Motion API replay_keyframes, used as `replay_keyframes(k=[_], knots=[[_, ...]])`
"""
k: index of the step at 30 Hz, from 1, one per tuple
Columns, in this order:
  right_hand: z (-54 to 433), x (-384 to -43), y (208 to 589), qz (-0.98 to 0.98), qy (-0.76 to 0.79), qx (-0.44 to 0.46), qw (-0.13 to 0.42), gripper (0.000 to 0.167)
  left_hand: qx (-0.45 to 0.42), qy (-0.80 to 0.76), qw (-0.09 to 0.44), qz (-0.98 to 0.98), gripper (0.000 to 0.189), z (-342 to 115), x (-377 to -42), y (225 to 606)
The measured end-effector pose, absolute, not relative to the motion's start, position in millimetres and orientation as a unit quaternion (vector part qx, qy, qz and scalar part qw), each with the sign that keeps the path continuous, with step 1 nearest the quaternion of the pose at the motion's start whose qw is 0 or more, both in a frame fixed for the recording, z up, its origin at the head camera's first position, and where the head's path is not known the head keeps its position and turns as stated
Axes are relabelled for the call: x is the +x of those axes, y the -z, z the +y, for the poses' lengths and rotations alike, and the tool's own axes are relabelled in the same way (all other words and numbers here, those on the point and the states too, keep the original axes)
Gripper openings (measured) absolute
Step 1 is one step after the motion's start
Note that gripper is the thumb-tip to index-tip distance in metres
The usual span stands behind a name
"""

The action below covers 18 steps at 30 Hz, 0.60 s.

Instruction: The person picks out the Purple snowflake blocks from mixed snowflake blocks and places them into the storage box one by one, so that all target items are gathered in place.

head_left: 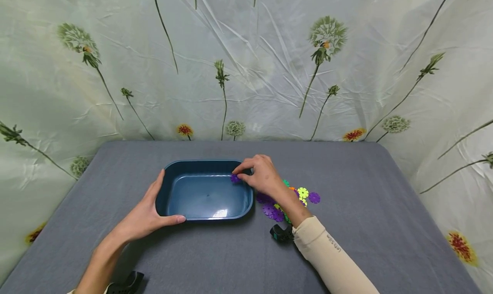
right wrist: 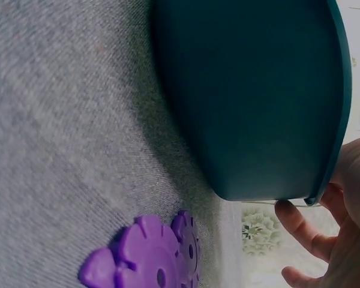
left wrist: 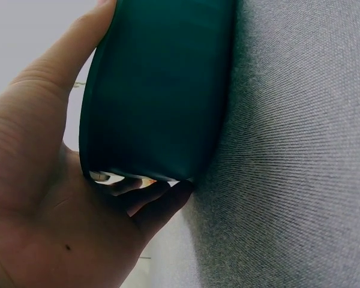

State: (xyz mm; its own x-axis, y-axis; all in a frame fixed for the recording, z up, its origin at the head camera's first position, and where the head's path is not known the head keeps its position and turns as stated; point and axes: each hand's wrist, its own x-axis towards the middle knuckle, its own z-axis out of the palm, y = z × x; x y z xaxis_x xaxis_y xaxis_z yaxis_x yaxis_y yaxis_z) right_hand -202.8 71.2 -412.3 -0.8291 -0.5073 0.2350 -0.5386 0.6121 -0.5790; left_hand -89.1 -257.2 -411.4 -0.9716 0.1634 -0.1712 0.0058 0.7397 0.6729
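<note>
Grey tabletop [head_left: 215, 259] stretches before the blue tray [head_left: 204, 195], whose left end the left hand [head_left: 148, 212] grips. The right hand [head_left: 260, 174] pinches a purple disc [head_left: 234, 179] over its right end, forearm [head_left: 293, 206] partly hiding loose discs [head_left: 274, 212]. Floral curtain [head_left: 265, 97] borders the far edge.

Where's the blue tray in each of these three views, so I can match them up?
Head: the blue tray lies mostly left of centre, in the lower half.
Left wrist: upper middle, running off the top edge.
Right wrist: upper part, mostly right of centre, also cut by the top edge.
Shared landmark: the grey cloth beneath it.
</note>
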Motion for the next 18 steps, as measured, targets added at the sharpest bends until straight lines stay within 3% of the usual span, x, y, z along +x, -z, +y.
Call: replay_keyframes(k=[18], knots=[[69.8, -196.0, 408.1, -0.909, -0.301, 0.287, 0.03, 0.014, 0.046, -0.362, 0.105, 0.925, 0.139, -257.0, -89.0, 412.4]])
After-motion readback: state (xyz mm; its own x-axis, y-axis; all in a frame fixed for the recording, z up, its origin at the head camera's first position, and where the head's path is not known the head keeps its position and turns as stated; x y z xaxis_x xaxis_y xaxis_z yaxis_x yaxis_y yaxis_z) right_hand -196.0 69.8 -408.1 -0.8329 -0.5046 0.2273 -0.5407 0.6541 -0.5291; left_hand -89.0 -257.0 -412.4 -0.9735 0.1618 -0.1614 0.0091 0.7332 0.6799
